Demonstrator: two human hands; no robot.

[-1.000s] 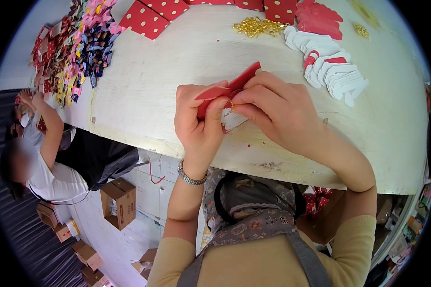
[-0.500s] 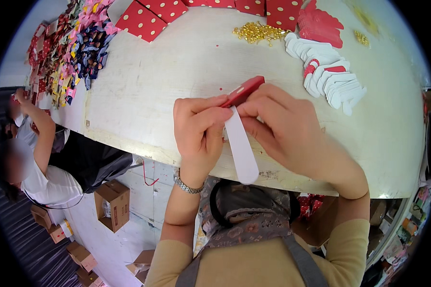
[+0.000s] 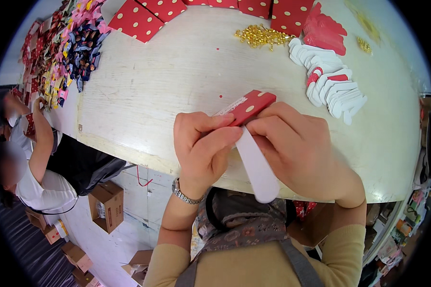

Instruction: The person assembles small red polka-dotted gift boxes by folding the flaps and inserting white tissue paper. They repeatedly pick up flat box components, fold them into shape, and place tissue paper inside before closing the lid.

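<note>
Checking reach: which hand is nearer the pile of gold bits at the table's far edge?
Right. The right hand lies below the gold pile, slightly to its right; the left hand sits lower-left, a bit farther. Both grip the red dotted piece.

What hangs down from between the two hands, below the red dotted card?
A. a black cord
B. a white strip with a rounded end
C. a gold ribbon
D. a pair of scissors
B: a white strip with a rounded end hangs between the left hand and right hand, under the red dotted card.
</note>
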